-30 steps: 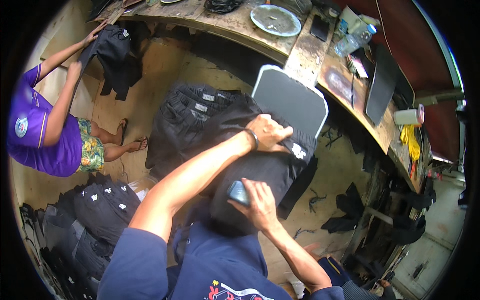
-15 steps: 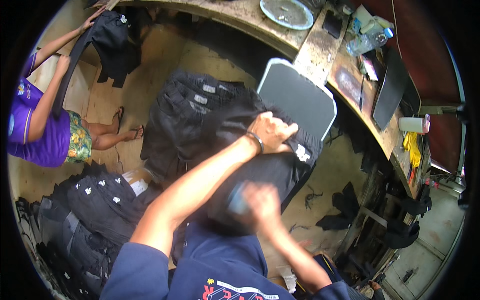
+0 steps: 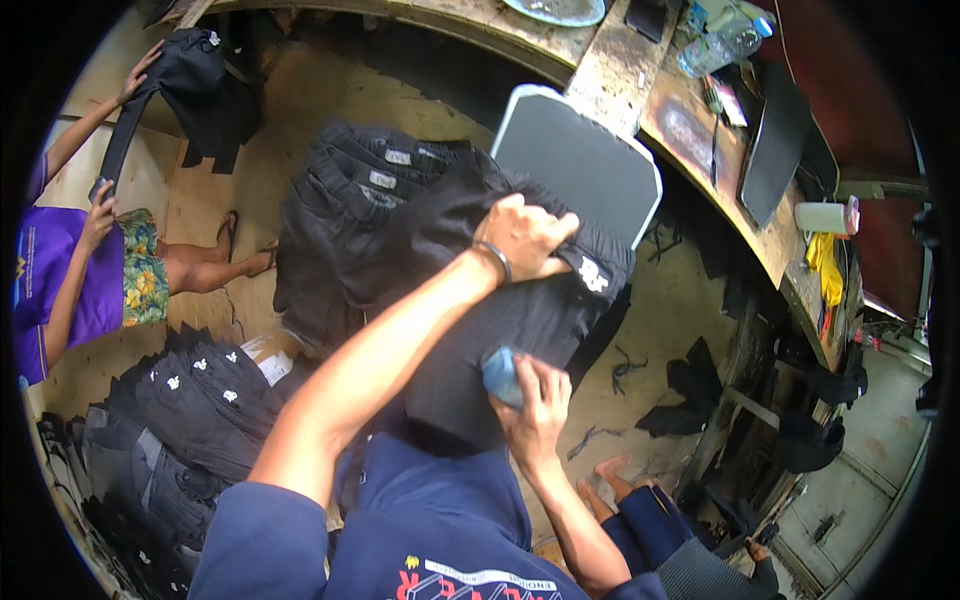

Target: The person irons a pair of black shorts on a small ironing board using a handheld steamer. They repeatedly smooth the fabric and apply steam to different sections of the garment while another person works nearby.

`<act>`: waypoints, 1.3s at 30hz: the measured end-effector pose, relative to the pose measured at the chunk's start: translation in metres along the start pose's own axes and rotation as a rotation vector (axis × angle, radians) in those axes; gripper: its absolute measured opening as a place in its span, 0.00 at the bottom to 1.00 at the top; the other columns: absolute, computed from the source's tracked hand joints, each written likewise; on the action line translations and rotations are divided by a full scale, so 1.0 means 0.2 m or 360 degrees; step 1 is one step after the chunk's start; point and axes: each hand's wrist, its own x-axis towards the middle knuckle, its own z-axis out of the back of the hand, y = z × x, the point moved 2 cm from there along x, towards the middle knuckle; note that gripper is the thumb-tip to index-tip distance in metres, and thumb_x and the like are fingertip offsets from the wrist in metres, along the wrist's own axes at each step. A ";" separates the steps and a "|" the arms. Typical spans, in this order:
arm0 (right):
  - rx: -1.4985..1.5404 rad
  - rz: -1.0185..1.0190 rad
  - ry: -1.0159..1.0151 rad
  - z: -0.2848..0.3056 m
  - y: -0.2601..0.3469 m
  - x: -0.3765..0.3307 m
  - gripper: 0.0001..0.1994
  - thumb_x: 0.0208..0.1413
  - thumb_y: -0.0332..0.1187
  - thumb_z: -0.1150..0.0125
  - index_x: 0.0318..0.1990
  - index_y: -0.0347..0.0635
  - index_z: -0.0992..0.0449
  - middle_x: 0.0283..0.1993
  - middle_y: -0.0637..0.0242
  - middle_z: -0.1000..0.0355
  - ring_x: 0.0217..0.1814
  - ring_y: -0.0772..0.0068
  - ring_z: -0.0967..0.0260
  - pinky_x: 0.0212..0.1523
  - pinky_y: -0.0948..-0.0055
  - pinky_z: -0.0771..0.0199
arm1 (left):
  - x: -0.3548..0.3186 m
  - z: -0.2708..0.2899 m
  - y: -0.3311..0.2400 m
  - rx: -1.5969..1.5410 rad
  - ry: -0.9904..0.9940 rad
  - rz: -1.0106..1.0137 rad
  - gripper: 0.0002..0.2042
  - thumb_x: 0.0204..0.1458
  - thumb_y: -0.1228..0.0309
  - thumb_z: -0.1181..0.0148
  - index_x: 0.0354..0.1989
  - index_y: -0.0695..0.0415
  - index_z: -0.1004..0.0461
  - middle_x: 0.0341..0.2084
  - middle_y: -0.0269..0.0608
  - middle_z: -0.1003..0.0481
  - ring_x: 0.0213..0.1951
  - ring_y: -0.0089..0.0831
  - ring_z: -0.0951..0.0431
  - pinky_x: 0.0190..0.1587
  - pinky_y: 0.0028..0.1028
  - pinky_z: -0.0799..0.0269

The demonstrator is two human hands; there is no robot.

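Observation:
Black elastic-waist pants [image 3: 470, 350] with a white print near the waistband are pulled over a dark grey board [image 3: 580, 160] with a pale edge. My left hand [image 3: 525, 235] is closed on the cloth just below the waistband, its knuckles up. In my right hand [image 3: 537, 398] is a blue-grey rounded wad or block [image 3: 503, 376], gripped in the fingers low over the pant leg. Its exact kind is unclear. More black pants [image 3: 345, 190] with white labels lie layered to the left of the board.
A heap of black garments [image 3: 205, 385] fills the lower left. At far left a co-worker in a purple shirt [image 3: 85, 265] handles a black garment [image 3: 205, 85]. A wooden bench [image 3: 690, 135] curves around the far side, holding a water bottle [image 3: 725, 48]. Another person's legs [image 3: 640, 520] show lower right.
My right hand has shifted slightly right and up with the blue-grey wad, which shows more sharply now. My left hand keeps its grip. The co-worker's lower hand now shows a dark object.

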 end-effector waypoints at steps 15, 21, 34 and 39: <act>0.0060 0.0204 0.0223 0.07 -0.10 0.14 0.39 0.44 0.43 0.11 0.63 0.34 0.22 0.49 0.54 0.22 0.50 0.53 0.23 0.53 0.56 0.21 | 0.15 0.00 -0.02 0.0082 0.0310 -0.0754 0.32 0.51 0.26 0.37 0.32 0.46 0.14 0.35 0.31 0.16 0.47 0.32 0.16 0.53 0.42 0.28; -0.0085 -0.0241 0.0133 -0.08 -0.11 0.13 0.33 0.46 0.40 0.14 0.59 0.38 0.20 0.47 0.53 0.23 0.49 0.48 0.25 0.53 0.52 0.23 | 0.15 -0.05 0.01 0.0047 0.0206 -0.0692 0.32 0.50 0.28 0.34 0.26 0.49 0.20 0.27 0.32 0.20 0.37 0.34 0.15 0.45 0.38 0.27; 0.0048 -0.0112 0.0023 -0.01 0.05 -0.22 0.34 0.43 0.39 0.12 0.59 0.40 0.20 0.49 0.57 0.23 0.50 0.49 0.25 0.51 0.51 0.26 | 0.13 -0.03 -0.01 0.0098 0.0206 -0.0502 0.35 0.47 0.25 0.34 0.29 0.50 0.18 0.30 0.35 0.17 0.40 0.35 0.13 0.46 0.39 0.26; 0.0308 0.0010 0.0463 0.06 0.26 -0.08 0.39 0.36 0.39 0.11 0.61 0.43 0.20 0.50 0.56 0.23 0.51 0.51 0.26 0.52 0.53 0.26 | 0.13 -0.04 0.00 0.0104 0.0075 -0.0525 0.35 0.46 0.24 0.34 0.27 0.49 0.20 0.28 0.33 0.20 0.38 0.34 0.15 0.45 0.38 0.27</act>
